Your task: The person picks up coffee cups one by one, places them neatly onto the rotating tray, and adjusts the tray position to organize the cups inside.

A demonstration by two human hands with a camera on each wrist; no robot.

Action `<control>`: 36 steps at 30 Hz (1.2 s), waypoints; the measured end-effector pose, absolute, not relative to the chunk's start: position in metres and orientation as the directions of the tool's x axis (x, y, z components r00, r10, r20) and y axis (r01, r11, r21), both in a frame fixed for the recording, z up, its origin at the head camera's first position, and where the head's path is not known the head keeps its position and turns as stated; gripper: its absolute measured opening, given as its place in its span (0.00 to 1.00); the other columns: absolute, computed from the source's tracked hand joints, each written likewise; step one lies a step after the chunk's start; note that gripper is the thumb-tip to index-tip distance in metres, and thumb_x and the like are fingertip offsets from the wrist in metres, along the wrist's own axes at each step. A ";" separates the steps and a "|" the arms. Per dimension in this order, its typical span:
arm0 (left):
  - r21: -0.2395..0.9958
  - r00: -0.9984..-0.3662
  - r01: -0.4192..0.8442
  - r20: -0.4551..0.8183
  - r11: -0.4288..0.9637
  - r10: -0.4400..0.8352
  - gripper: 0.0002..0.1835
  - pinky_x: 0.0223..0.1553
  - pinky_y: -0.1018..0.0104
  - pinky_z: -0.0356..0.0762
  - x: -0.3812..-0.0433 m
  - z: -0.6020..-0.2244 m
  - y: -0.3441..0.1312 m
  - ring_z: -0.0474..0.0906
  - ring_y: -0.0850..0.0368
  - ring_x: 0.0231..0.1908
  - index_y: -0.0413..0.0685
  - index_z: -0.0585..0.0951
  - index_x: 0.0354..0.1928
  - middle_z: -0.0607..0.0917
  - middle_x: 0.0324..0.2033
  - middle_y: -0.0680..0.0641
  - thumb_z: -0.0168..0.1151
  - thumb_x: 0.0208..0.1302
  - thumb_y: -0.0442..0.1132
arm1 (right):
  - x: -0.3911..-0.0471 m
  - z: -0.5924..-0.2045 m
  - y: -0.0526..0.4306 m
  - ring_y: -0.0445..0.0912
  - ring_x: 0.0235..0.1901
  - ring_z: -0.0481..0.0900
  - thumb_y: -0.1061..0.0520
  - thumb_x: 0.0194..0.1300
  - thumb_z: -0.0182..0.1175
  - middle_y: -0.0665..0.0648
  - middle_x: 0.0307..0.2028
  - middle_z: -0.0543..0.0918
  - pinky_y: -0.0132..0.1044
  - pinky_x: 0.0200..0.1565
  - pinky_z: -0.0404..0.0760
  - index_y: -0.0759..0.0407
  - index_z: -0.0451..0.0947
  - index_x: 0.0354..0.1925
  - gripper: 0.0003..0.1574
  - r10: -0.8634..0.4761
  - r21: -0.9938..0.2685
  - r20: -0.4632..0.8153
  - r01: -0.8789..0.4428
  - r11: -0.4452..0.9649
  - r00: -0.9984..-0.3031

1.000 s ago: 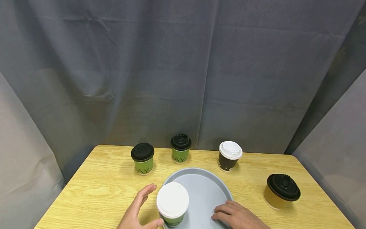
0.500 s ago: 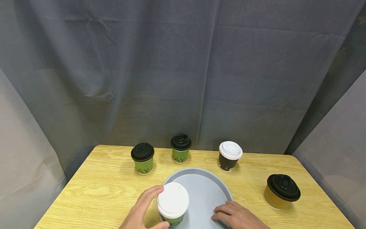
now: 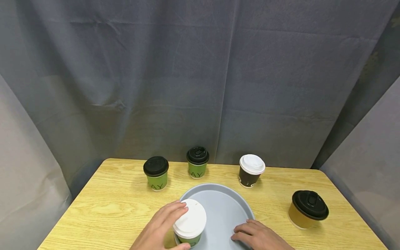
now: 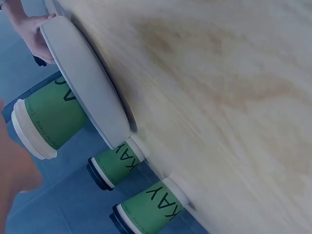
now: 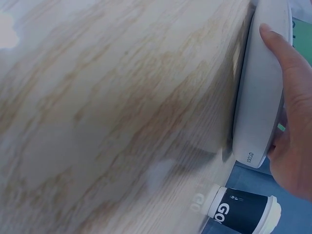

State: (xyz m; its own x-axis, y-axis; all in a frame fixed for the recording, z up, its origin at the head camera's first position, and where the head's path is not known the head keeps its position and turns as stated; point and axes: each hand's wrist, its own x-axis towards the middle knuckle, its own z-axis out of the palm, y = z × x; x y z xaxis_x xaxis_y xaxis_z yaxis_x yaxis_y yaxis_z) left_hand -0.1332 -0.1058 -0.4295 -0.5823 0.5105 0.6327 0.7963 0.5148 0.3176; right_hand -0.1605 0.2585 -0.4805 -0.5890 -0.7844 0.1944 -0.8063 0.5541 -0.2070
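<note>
A green paper cup with a white lid (image 3: 194,222) stands upright on the left part of a round grey tray (image 3: 218,199). My left hand (image 3: 157,229) is at the cup's left side, fingers and thumb spread around it; in the head view the fingertips overlap the lid. In the left wrist view, a gap shows between the fingers (image 4: 19,168) and the lid. At the tray's right side, my right hand (image 3: 259,236) grips the rim, fingers inside and thumb (image 5: 278,44) against the outer wall.
Behind the tray stand two green cups with black lids, the left cup (image 3: 157,178) and the middle cup (image 3: 197,168), and a black cup (image 3: 248,177) with a white lid. A yellow-brown tub (image 3: 301,215) with a black lid is at the right. Grey curtains (image 3: 175,86) enclose the wooden table (image 3: 103,201).
My left hand has moved right, from beside the white-lidded green cup until its fingers overlap the lid. My right hand stays on the tray rim.
</note>
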 end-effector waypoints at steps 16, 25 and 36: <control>0.096 -0.429 0.862 0.661 0.497 0.616 0.36 0.70 0.65 0.54 -0.143 -0.427 -0.100 0.68 0.57 0.65 0.53 0.73 0.67 0.72 0.66 0.52 0.64 0.63 0.64 | -0.160 -0.478 0.258 0.37 0.46 0.75 0.28 0.63 0.60 0.42 0.51 0.79 0.38 0.46 0.81 0.41 0.80 0.53 0.29 -0.775 -0.225 0.172 -0.790 0.570 -0.608; 0.082 -0.428 0.869 0.619 0.489 0.658 0.36 0.67 0.56 0.64 -0.143 -0.431 -0.098 0.67 0.56 0.66 0.54 0.71 0.69 0.71 0.66 0.52 0.64 0.64 0.63 | -0.161 -0.481 0.258 0.37 0.45 0.74 0.29 0.63 0.60 0.42 0.51 0.79 0.37 0.45 0.81 0.42 0.80 0.52 0.28 -0.783 -0.213 0.186 -0.802 0.558 -0.594; 0.031 -0.392 0.876 0.626 0.481 0.674 0.36 0.68 0.59 0.62 -0.145 -0.437 -0.097 0.68 0.57 0.66 0.51 0.73 0.66 0.73 0.65 0.52 0.67 0.62 0.61 | -0.160 -0.482 0.258 0.37 0.45 0.74 0.29 0.64 0.61 0.43 0.50 0.79 0.36 0.44 0.80 0.43 0.81 0.52 0.28 -0.788 -0.194 0.204 -0.813 0.549 -0.581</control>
State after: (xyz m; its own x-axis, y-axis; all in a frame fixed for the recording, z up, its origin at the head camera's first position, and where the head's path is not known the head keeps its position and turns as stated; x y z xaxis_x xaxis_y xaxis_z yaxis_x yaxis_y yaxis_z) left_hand -0.1454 -0.0969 -0.4367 -0.3919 0.6738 0.6264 0.8764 0.4806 0.0313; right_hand -0.1602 0.2580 -0.4816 -0.5807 -0.7881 0.2043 -0.8131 0.5488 -0.1942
